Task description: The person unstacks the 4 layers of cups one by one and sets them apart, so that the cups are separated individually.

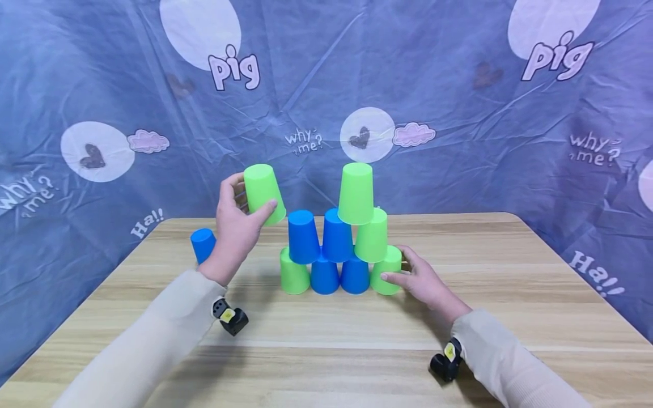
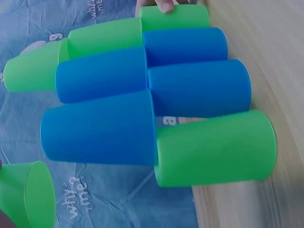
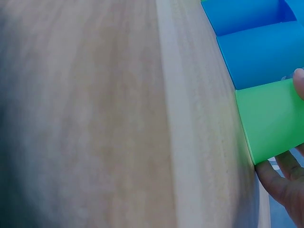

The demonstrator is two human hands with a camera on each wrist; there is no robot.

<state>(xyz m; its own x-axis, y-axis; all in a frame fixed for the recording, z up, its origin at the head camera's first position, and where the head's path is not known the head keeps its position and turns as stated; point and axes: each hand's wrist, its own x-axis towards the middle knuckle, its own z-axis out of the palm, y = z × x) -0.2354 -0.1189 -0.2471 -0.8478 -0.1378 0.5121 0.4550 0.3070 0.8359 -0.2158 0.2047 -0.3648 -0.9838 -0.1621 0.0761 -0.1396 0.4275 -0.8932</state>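
Note:
In the head view, my left hand [image 1: 237,226] holds an upside-down green cup [image 1: 263,195] in the air, left of a cup pyramid. My right hand [image 1: 424,284] holds the green cup [image 1: 386,276] at the bottom right of the stack, thumb in front and fingers behind. The bottom row runs green [image 1: 294,273], blue [image 1: 325,276], blue [image 1: 355,276], green. Above it stand two blue cups [image 1: 303,237] and a green cup [image 1: 371,237]. One green cup [image 1: 356,194] tops the right side of the middle row. The left wrist view shows the held cup [image 2: 23,194] apart from the stack.
Another blue cup [image 1: 203,245] stands on the wooden table [image 1: 326,362], partly hidden behind my left wrist. A blue printed cloth [image 1: 439,73] hangs behind the table's back edge.

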